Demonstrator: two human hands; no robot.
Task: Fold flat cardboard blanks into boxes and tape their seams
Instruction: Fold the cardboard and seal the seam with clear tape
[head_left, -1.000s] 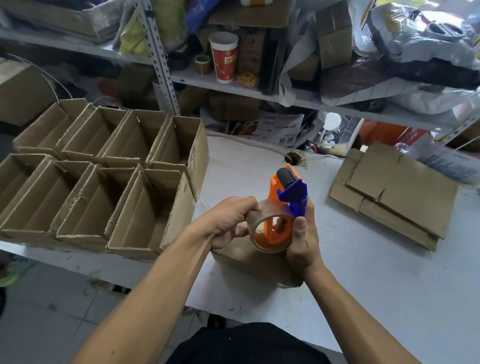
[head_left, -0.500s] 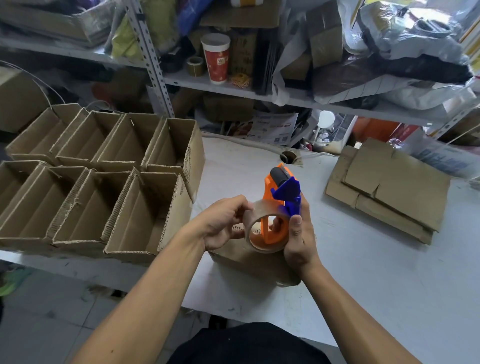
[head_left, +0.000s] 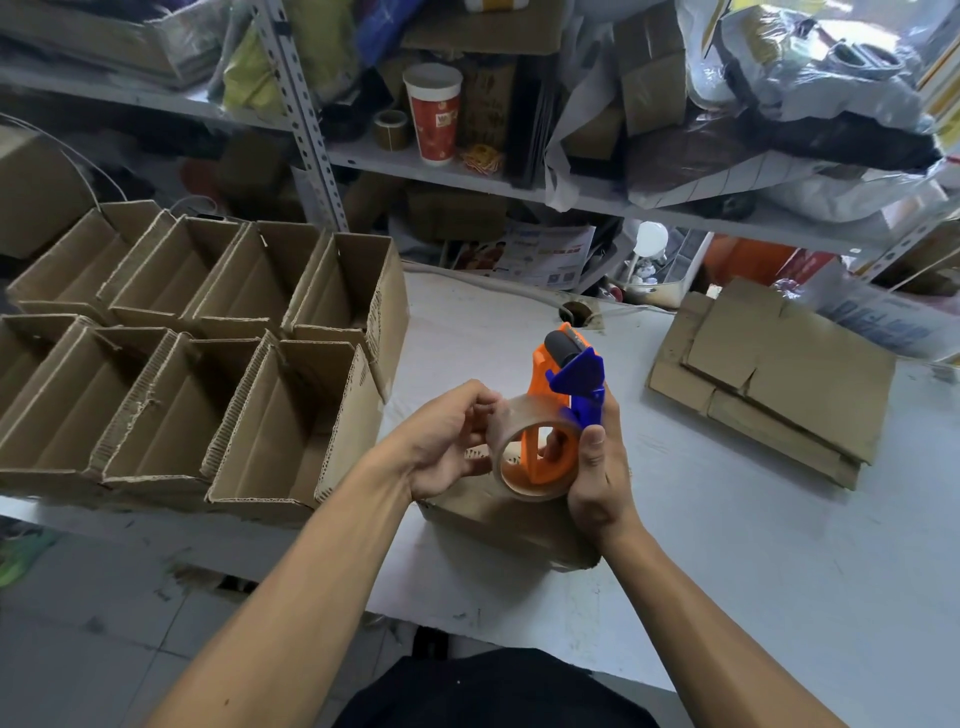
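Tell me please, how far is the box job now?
Done: about eight open boxes stand on the left. In hand: the right hand grips the tape gun and the left hand pinches its roll, above one box on the table. Left: the flat blanks at right.

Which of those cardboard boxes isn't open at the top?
The box under the person's hands: its top face is closed, while the boxes on the left gape open upward.

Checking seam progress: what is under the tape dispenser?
A cardboard box lies on the table below the dispenser. Both hands and the dispenser cover its top, so any seam is hidden.
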